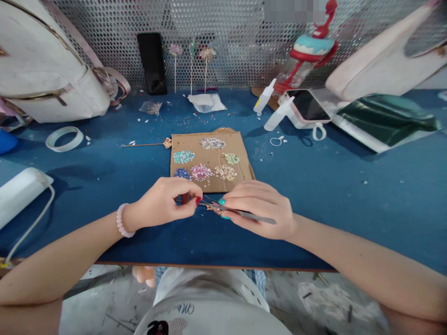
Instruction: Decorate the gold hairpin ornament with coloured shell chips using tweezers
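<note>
My left hand (174, 200) is closed in a pinch, with the thin stem of what looks like a hair stick between its fingers. The ornament (214, 209) of that stick, gold and pinkish, lies between my two hands and is partly covered by the right fingers. Grey metal tweezers (253, 216) are gripped in my right hand (260, 204), their tips near the ornament and the left fingertips. Just beyond my hands is a cardboard sheet (218, 186) bearing several small piles of sparkly stones: pink (201, 172), gold (225, 172), blue (182, 173), turquoise (184, 157), green (231, 158) and silver (212, 143).
Another hair stick (148, 144) touches the cardboard's left edge. Three decorated sticks (191, 70) and a phone (152, 65) stand against the perforated panel. Glue bottles (279, 114) and a white device (307, 109) lie right; a tape roll (64, 139) and bag (52, 60) are left.
</note>
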`<move>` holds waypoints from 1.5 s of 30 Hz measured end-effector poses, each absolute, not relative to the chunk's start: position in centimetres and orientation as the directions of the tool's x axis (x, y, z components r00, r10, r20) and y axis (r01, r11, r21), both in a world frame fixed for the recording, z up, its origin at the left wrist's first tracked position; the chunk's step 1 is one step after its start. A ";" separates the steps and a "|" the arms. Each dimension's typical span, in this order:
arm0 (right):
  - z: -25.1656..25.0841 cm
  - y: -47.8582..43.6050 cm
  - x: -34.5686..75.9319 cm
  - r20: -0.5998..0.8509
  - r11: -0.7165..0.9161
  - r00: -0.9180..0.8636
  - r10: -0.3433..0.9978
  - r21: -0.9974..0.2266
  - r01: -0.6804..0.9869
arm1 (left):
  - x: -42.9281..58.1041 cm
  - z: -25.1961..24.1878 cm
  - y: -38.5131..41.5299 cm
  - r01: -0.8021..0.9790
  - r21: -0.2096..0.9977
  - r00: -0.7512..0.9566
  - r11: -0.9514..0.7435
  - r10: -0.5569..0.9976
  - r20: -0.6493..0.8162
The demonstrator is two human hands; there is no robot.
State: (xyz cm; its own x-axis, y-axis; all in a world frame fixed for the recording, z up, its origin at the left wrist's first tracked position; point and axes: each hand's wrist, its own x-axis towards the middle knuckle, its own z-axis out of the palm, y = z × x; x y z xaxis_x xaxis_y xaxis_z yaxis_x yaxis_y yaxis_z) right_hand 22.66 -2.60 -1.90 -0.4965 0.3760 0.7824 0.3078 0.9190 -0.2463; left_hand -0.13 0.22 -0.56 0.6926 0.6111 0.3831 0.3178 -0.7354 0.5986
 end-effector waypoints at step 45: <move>-1.6 -2.8 23.0 0.743 0.887 -0.486 0.460 -0.403 0.224 | -0.3 0.1 0.4 0.167 0.723 0.756 -0.670 0.558 0.342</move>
State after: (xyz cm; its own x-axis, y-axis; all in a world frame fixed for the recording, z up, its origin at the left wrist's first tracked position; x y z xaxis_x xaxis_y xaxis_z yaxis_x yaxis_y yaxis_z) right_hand 22.96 -2.76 -1.63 -0.4856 0.4602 0.7433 0.2238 0.8873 -0.4032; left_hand -0.33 0.40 0.11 0.7562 0.5576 0.3425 0.1666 -0.6702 0.7232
